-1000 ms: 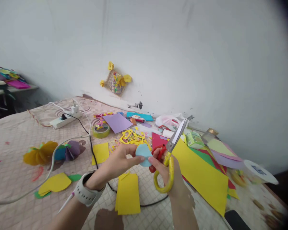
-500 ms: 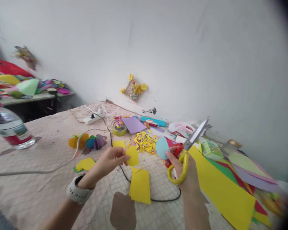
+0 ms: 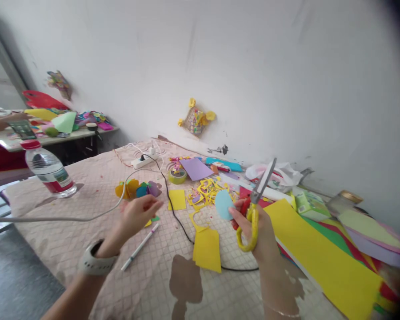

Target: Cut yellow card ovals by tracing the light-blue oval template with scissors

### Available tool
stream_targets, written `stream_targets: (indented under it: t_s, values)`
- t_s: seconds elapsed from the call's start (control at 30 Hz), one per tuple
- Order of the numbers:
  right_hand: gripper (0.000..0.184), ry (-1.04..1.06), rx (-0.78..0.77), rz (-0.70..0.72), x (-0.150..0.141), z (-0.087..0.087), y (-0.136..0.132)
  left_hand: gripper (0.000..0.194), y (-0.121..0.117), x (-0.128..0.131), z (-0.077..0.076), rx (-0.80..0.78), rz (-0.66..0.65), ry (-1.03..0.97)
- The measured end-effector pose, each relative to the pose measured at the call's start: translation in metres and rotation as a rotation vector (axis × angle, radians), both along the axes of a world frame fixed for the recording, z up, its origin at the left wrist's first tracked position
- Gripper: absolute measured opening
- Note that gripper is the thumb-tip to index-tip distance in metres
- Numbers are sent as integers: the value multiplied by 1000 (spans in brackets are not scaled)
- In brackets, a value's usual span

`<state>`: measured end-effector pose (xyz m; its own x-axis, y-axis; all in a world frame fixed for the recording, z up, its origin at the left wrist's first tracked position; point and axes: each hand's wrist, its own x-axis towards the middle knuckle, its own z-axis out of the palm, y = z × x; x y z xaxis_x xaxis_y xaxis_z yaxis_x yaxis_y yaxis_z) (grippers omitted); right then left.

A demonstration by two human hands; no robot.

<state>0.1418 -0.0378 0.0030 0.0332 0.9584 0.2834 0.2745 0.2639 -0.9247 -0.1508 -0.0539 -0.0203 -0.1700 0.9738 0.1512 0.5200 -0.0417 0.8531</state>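
My left hand (image 3: 140,215), with a pale watch on its wrist, is above the table by some small yellow and green paper pieces (image 3: 149,223). Its fingers are loosely curled and no paper shows between them. My right hand (image 3: 253,226) grips scissors (image 3: 251,222) with yellow and red handles, blades pointing up. Between its thumb and fingers is also a light blue paper oval (image 3: 223,205). Between my hands lie a stack of yellow paper (image 3: 207,251), a yellow cut-out frame (image 3: 196,221) and a yellow square (image 3: 177,199). A white pen (image 3: 140,247) lies below my left hand.
Yellow scraps (image 3: 208,191), a tape roll (image 3: 178,175) and purple paper (image 3: 196,168) lie farther back. Large yellow sheets (image 3: 323,253) cover the right side. A bottle (image 3: 48,169) stands left. Cables cross the table from a power strip (image 3: 144,161). Another person's arm (image 3: 3,122) shows far left.
My left hand has moved left and lost the yellow paper piece from its fingers. My right hand still holds the scissors and blue oval. The view has turned left, and the pen is now uncovered.
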Motion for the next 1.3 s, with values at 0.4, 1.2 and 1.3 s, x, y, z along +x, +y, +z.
stream_targets:
  t_s: [0.4, 1.2, 1.3]
  values:
    - [31, -575, -235, -15, 19, -30, 32, 28, 82, 104, -47, -165, -380, 70]
    - [33, -767, -295, 247, 15, -38, 28, 35, 19, 119, -39, -132, -989, 680]
    - [34, -774, -276, 315, 14, -39, 25, 33, 22, 115, -40, -165, -1000, 574]
